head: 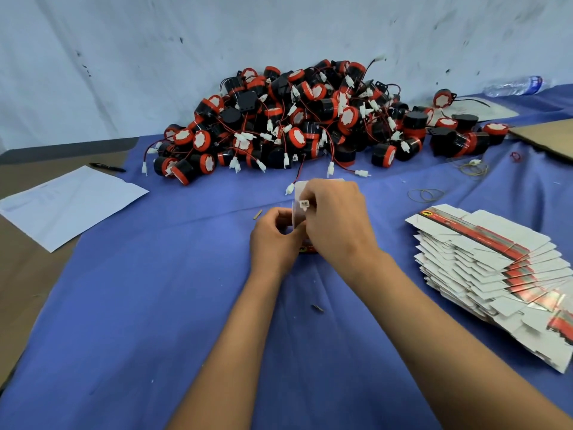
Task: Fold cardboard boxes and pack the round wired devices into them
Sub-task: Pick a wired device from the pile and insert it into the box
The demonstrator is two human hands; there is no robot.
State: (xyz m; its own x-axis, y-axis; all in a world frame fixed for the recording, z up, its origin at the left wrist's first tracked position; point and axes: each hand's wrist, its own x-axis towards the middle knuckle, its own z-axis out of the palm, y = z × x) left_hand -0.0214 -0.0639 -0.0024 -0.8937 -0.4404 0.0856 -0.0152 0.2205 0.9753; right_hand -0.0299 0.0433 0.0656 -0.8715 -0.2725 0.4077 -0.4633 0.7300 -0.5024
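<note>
A small white cardboard box (pixel 299 193) with a red printed side stands on the blue cloth at the middle. My left hand (pixel 274 240) grips its left side from below. My right hand (pixel 336 218) covers the box from the right, and its fingers pinch a white wire connector (pixel 304 205) at the box's open flap. The device itself is hidden inside the box or behind my hands. A big pile of round black-and-red wired devices (pixel 297 119) lies behind. A fanned stack of flat unfolded boxes (pixel 496 274) lies to the right.
A white sheet of paper (pixel 68 203) and a black pen (pixel 107 167) lie at the left. Rubber bands (pixel 426 194) lie right of my hands. A plastic water bottle (pixel 516 85) lies at the far right by the wall, near a brown cardboard sheet (pixel 545 136).
</note>
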